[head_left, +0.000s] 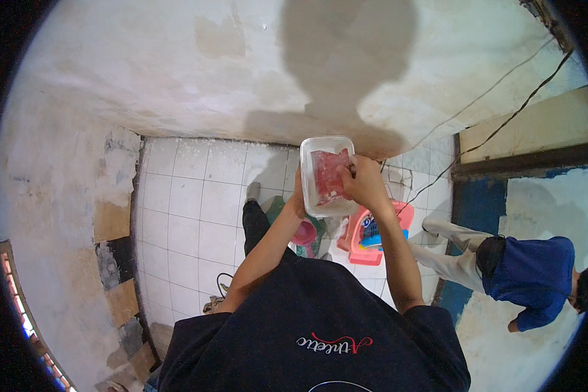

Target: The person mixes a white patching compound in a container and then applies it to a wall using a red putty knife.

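Note:
In front of my chest I hold a clear, whitish rectangular plastic container (336, 208). My left hand (298, 195) is wrapped round its left side, its fingers partly hidden behind the wall. Inside lies a flat red piece (326, 171) with pale patches; I cannot tell whether it is cloth or a packet. My right hand (363, 180) reaches over the container's right rim and pinches the red piece's right edge.
Below my right forearm is a pink plastic stool (367, 256) bearing a blue and yellow packet (374, 236). A pink cup (305, 231) is beneath the container. Another person (529, 271) stands at the right. A dark cable (483, 140) hangs by the patchy wall (176, 65).

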`<state>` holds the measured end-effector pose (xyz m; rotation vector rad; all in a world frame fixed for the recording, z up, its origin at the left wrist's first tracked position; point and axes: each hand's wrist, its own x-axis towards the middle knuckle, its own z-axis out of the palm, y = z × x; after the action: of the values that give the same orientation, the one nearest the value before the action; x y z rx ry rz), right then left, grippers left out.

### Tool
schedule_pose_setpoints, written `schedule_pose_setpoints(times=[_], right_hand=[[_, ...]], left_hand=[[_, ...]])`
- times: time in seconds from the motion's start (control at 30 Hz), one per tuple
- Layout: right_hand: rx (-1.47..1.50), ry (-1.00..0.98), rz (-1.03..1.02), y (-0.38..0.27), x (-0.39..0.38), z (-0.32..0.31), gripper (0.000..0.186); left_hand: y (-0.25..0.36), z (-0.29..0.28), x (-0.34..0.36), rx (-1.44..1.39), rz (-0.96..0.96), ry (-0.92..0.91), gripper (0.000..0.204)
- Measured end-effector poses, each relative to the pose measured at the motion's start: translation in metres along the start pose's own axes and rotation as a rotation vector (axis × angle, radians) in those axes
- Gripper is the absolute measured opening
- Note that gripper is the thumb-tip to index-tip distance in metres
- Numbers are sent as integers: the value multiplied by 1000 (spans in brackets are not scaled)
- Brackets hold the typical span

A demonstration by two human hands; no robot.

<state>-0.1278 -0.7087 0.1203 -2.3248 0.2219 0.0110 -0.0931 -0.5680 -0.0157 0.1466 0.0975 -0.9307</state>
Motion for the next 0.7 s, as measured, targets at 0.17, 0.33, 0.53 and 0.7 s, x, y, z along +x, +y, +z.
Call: schedule_pose_setpoints(times=[0.17,0.33,0.53,0.7], right_hand=[[236,-82,21,33,9,5,13],[540,-149,217,58,14,8,15],[1121,-214,344,88,19,-5,18],[1407,-34,345,86,34,-16,28]], left_hand=[[9,8,2,-10,0,-117,79],[17,14,4,-89,24,-56,78],[26,-33,3,389,291,175,65],[36,-86,-23,-114,208,-52,67]])
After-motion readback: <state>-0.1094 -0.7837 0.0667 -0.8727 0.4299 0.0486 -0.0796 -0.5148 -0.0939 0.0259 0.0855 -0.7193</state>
